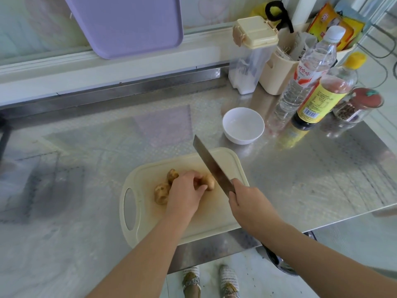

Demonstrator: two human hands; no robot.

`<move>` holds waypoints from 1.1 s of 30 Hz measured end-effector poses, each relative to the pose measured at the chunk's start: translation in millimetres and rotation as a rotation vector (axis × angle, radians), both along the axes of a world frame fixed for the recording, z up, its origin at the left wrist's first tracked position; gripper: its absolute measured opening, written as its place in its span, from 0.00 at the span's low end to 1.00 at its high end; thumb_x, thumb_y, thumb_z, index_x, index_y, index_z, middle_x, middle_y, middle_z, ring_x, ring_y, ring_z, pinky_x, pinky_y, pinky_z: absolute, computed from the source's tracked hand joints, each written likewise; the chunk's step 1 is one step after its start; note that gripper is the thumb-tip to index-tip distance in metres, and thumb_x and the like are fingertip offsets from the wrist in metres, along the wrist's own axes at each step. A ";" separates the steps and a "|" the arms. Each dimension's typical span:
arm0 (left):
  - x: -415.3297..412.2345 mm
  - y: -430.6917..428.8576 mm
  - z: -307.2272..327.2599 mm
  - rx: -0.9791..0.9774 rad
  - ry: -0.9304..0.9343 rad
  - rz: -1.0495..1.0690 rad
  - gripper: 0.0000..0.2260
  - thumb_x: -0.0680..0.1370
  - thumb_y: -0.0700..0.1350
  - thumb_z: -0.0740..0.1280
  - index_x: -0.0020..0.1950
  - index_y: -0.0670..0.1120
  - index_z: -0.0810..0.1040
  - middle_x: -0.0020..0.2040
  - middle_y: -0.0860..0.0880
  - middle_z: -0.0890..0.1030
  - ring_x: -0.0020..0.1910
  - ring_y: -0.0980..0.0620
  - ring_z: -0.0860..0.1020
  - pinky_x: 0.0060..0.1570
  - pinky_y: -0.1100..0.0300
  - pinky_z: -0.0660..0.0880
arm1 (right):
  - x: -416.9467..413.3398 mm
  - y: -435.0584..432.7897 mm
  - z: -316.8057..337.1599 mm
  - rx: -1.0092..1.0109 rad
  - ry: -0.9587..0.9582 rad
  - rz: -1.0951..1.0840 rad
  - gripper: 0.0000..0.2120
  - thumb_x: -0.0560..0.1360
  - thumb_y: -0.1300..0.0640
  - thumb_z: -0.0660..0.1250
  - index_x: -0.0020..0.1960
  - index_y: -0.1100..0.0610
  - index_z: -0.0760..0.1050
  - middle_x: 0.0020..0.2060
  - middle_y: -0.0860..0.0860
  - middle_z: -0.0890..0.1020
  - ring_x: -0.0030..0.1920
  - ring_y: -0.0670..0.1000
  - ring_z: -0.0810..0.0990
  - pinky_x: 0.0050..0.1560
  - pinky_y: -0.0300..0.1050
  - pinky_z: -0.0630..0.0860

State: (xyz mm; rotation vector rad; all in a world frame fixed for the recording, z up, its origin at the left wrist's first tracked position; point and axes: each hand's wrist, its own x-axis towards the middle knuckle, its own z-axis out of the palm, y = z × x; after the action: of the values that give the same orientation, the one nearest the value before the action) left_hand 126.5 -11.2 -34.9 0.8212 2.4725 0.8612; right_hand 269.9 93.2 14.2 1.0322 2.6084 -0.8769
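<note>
Pinning the ginger [161, 193] to the board [148, 214], the left hand [185, 193] lies over its middle with the fingers curled down round it, so only the knobs at either end show. The ginger lies crosswise near the middle of the board. The right hand [247, 203] is wrapped round the handle of the knife [211, 166], with one finger stretched toward the base of the blade. The broad blade slants up and away, its edge just beside the right end of the ginger; whether it touches cannot be told. The board sits at the near edge of the steel counter [311, 179], its handle hole to the left. A white bowl [243, 125] stands just beyond the board's far right corner, apart from it. Right of the bowl are a clear bottle [305, 76], a dark sauce bottle [320, 97] with a yellow label, and a jar [356, 108] with a red lid. A purple tray [129, 24] leans on the back wall.
</note>
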 end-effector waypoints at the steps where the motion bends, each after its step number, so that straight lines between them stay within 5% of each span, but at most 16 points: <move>1: 0.6 -0.2 -0.9 0.007 -0.002 0.010 0.13 0.75 0.46 0.73 0.59 0.50 0.79 0.52 0.54 0.81 0.50 0.58 0.78 0.54 0.66 0.72 | 0.6 -2.7 -1.3 0.011 -0.007 0.014 0.06 0.83 0.54 0.53 0.57 0.54 0.67 0.34 0.53 0.77 0.33 0.56 0.78 0.30 0.50 0.73; 5: 0.5 -0.3 -1.9 0.031 -0.007 0.020 0.12 0.74 0.45 0.74 0.57 0.49 0.80 0.50 0.55 0.82 0.48 0.59 0.78 0.52 0.67 0.72 | 0.8 -9.2 -6.2 0.045 -0.022 0.041 0.06 0.83 0.55 0.54 0.57 0.54 0.67 0.33 0.51 0.75 0.31 0.53 0.76 0.27 0.47 0.67; 20: 1.3 0.6 -3.5 0.062 0.009 -0.022 0.06 0.75 0.45 0.73 0.51 0.49 0.81 0.47 0.54 0.83 0.46 0.56 0.80 0.50 0.57 0.79 | -9.8 -18.6 -28.5 0.026 -0.138 0.020 0.04 0.82 0.57 0.55 0.55 0.52 0.66 0.38 0.51 0.78 0.37 0.53 0.81 0.41 0.55 0.83; 29: 0.6 -2.8 -3.0 -0.005 0.096 -0.116 0.12 0.76 0.48 0.71 0.58 0.51 0.75 0.54 0.54 0.78 0.51 0.54 0.78 0.50 0.57 0.77 | -31.7 -9.7 -35.4 -0.002 -0.080 -0.029 0.07 0.83 0.56 0.54 0.58 0.53 0.68 0.41 0.52 0.79 0.40 0.54 0.81 0.45 0.57 0.82; 33: 5.8 -13.0 -5.0 -0.056 0.229 -0.219 0.13 0.78 0.52 0.67 0.62 0.54 0.74 0.56 0.53 0.74 0.53 0.53 0.76 0.49 0.59 0.77 | -20.7 5.8 -29.5 -0.211 0.036 -0.135 0.06 0.83 0.54 0.55 0.52 0.54 0.70 0.39 0.55 0.79 0.33 0.54 0.82 0.31 0.46 0.81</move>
State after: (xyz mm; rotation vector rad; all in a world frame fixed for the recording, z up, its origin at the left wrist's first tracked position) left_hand 132.3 -24.2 -39.9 1.2033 2.5216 0.6494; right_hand 249.2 98.9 -15.3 1.1524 2.4312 -1.1832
